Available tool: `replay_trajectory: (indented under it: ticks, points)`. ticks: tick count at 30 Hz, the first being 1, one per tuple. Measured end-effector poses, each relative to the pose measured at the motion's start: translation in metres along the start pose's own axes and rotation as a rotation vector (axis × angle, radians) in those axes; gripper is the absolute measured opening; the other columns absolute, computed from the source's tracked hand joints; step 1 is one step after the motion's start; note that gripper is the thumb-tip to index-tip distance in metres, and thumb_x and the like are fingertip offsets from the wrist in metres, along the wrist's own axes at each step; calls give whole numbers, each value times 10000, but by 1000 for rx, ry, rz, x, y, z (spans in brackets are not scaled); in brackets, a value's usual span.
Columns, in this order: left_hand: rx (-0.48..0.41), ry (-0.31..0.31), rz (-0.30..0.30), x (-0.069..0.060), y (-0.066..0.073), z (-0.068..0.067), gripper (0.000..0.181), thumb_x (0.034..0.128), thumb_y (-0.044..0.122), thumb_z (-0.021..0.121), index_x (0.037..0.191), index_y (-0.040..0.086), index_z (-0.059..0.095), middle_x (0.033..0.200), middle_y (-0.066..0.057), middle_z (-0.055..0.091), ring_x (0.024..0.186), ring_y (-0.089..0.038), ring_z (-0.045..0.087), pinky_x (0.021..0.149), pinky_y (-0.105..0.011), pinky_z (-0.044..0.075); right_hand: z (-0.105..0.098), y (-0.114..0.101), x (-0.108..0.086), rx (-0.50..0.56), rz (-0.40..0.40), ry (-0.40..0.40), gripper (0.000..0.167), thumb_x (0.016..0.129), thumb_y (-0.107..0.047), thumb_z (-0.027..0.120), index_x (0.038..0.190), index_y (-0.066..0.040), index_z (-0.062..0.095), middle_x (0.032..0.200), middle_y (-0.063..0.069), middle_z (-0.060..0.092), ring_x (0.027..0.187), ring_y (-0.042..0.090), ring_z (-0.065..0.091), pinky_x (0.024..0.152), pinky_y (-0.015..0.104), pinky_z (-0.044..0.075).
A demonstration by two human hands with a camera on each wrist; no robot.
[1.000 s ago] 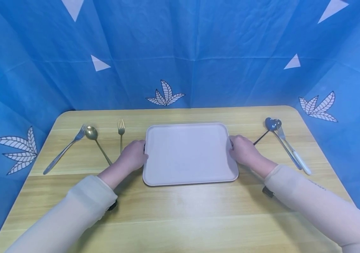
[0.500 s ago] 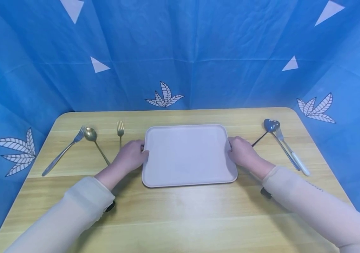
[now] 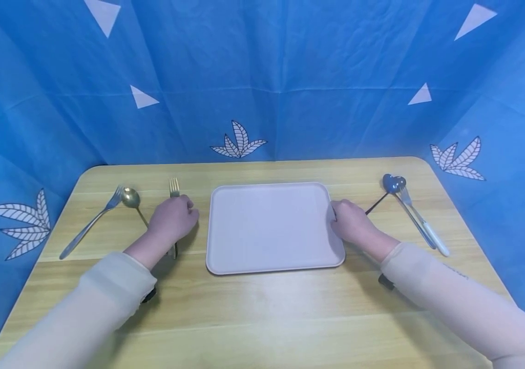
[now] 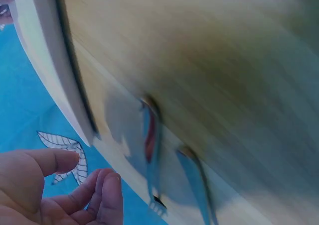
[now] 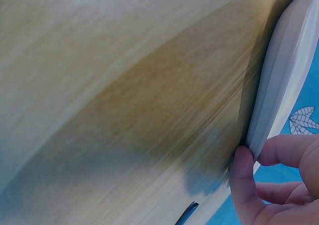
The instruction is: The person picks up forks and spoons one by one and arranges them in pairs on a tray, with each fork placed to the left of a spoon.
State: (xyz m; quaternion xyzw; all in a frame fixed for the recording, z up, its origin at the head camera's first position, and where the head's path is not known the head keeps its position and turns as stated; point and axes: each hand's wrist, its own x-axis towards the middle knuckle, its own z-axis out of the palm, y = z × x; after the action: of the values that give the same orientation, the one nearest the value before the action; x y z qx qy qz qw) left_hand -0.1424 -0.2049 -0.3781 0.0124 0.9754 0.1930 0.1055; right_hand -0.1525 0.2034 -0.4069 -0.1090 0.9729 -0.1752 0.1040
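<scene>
A pale rectangular tray (image 3: 269,228) lies on the table in the head view. At its right edge my right hand (image 3: 352,220) pinches the rim; the right wrist view shows the thumb (image 5: 284,150) and a finger on either side of the tray wall (image 5: 279,75). My left hand (image 3: 172,218) is off the tray, left of it and above a gold fork (image 3: 174,187), covering the middle of that fork. In the left wrist view this hand (image 4: 40,185) holds nothing, with its thumb and loosely bent fingers apart. A gold spoon (image 3: 130,197) lies partly behind the left wrist.
A silver fork (image 3: 89,225) rests at the table's far left. On the right lie a dark heart-shaped spoon (image 3: 389,183), another spoon (image 3: 399,183) and a white-handled fork (image 3: 436,240), close together. A blue patterned cloth (image 3: 262,77) hangs behind the table (image 3: 262,318).
My left hand has let go of the tray's left edge and moved left, over the gold fork. My right hand keeps its hold, and the tray stays about where it was.
</scene>
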Motion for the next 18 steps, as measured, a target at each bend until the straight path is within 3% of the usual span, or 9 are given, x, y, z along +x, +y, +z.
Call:
replay_trajectory:
  ticks: [2, 4, 5, 8, 11, 18]
  points:
    - [12, 23, -6, 1, -4, -1, 247, 987, 194, 489, 819, 21, 542, 657, -72, 492, 541, -190, 411, 535, -354, 376, 1, 0, 0, 1, -2, -2, 36, 859, 16, 595, 890, 14, 613, 848, 153, 593, 772, 284, 581, 686, 419, 523]
    - [27, 33, -20, 2, -8, -2, 260, 985, 194, 490, 757, 72, 468, 616, -43, 400, 523, -199, 376, 503, -342, 321, 2, 0, 0, -1, -2, 0, 54, 854, 23, 593, 898, 8, 619, 853, 156, 595, 777, 287, 583, 692, 423, 526]
    - [41, 46, -22, 2, -10, -2, 257, 983, 198, 496, 769, 55, 485, 638, -62, 438, 537, -213, 409, 500, -347, 338, 2, 0, 0, -2, -4, 0, 54, 853, 24, 594, 899, 10, 618, 853, 157, 594, 777, 287, 583, 692, 425, 525]
    - [76, 58, -36, 3, -14, -3, 252, 984, 213, 484, 928, -17, 571, 824, -183, 577, 669, -313, 544, 552, -412, 428, 2, 1, 1, -1, -6, -2, 50, 847, 22, 601, 894, 12, 611, 848, 156, 592, 772, 287, 581, 688, 424, 523]
    - [95, 71, -45, 5, -16, -6, 345, 979, 224, 472, 1123, -63, 596, 1038, -268, 617, 825, -399, 612, 607, -478, 487, 2, 2, 0, 0, -7, -1, 42, 850, 13, 612, 892, 16, 608, 849, 156, 589, 769, 284, 579, 683, 421, 522]
    - [114, 31, -87, 12, -22, -9, 432, 989, 242, 440, 1296, -31, 574, 1179, -308, 587, 906, -452, 608, 569, -453, 482, 2, 3, 1, -10, -14, 8, 58, 859, 5, 604, 912, 21, 623, 850, 168, 591, 778, 293, 585, 693, 438, 526]
